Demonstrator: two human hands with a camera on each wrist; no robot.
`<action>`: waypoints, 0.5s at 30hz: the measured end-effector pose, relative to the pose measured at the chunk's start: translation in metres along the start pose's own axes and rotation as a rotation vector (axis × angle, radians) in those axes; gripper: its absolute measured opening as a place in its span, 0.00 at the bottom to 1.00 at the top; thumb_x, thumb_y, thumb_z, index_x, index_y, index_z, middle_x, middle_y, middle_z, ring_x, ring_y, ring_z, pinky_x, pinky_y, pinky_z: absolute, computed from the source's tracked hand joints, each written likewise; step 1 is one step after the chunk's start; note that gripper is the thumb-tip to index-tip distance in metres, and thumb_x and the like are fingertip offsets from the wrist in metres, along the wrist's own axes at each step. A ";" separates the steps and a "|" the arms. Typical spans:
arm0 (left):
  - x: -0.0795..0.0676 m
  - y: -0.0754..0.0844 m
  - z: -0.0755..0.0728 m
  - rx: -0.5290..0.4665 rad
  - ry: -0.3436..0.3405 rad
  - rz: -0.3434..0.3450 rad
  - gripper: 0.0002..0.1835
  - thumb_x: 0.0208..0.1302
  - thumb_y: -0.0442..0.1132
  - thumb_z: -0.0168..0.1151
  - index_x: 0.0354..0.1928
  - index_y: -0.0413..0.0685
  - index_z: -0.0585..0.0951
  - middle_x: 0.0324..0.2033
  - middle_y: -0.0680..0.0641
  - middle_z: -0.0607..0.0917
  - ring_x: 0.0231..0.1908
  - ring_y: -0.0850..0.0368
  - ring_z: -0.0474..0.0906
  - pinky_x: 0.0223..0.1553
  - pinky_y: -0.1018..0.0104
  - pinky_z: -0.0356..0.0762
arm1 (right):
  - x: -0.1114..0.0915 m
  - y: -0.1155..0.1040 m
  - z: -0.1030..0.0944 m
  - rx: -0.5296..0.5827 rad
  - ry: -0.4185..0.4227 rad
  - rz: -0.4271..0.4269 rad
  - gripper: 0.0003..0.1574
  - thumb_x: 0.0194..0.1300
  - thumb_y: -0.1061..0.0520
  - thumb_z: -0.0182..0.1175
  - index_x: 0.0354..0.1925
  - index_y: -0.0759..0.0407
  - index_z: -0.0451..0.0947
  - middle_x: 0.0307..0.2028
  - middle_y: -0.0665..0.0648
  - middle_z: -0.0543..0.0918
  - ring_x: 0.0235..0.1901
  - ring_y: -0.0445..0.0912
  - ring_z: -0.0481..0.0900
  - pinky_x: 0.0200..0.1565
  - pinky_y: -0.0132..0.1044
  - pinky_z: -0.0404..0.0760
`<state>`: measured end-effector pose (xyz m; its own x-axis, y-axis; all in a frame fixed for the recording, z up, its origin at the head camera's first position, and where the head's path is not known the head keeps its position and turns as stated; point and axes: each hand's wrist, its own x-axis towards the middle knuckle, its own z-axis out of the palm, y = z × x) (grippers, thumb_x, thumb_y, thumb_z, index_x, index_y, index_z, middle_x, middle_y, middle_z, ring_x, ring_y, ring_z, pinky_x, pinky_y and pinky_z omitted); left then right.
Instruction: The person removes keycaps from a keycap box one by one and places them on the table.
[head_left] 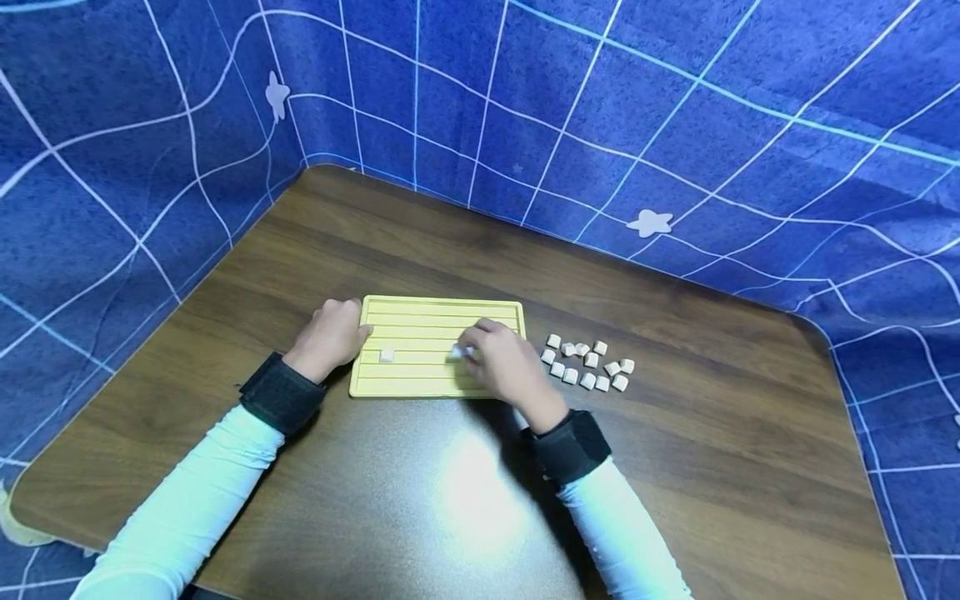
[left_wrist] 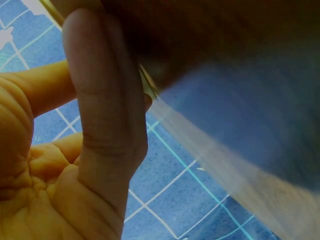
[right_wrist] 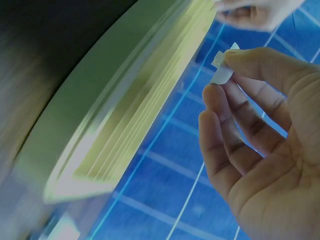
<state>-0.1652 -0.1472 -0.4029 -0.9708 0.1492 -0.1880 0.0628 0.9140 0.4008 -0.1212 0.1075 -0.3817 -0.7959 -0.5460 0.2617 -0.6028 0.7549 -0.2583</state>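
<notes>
A yellow ridged tray (head_left: 420, 310) lies on the table, crossed by several parallel grooves. At its left edge my left hand (head_left: 330, 337) grips the rim, thumb on the tray side. My right hand (head_left: 504, 360) is over the tray's right half. Between its thumb and fingertips it pinches a small white block (right_wrist: 223, 75), partly hidden by the fingers. Another white block (head_left: 386, 356) sits on the tray toward the left. In the left wrist view, the thumb and fingers (left_wrist: 107, 95) are close up, and little of the tray shows.
Several loose white blocks (head_left: 591, 360) lie in a cluster on the brown wooden table (head_left: 675, 467), right of the tray. A blue cloth (head_left: 525, 100) with white lines and stars hangs behind and beside the table.
</notes>
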 end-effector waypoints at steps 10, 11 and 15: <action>0.000 0.001 0.000 0.001 0.009 0.010 0.17 0.66 0.37 0.53 0.46 0.25 0.73 0.40 0.23 0.80 0.39 0.33 0.78 0.37 0.40 0.78 | -0.055 0.055 -0.027 -0.010 0.122 0.142 0.08 0.48 0.64 0.68 0.32 0.60 0.82 0.31 0.58 0.84 0.30 0.47 0.82 0.28 0.44 0.84; 0.000 0.001 0.000 0.000 0.006 0.009 0.17 0.66 0.37 0.53 0.46 0.25 0.73 0.40 0.23 0.80 0.38 0.33 0.78 0.37 0.40 0.78 | -0.060 0.059 -0.030 -0.014 0.128 0.156 0.08 0.48 0.64 0.68 0.32 0.61 0.82 0.31 0.58 0.83 0.29 0.47 0.82 0.27 0.44 0.84; -0.001 0.001 0.000 0.000 0.003 0.010 0.17 0.66 0.37 0.52 0.46 0.25 0.73 0.40 0.23 0.79 0.38 0.33 0.77 0.36 0.40 0.78 | -0.078 0.073 -0.040 -0.036 0.146 0.197 0.09 0.48 0.64 0.67 0.32 0.62 0.82 0.29 0.60 0.83 0.26 0.49 0.81 0.26 0.46 0.82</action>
<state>-0.1643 -0.1459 -0.4024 -0.9709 0.1566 -0.1811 0.0722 0.9126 0.4024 -0.1009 0.2200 -0.3843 -0.8796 -0.3306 0.3421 -0.4325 0.8553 -0.2854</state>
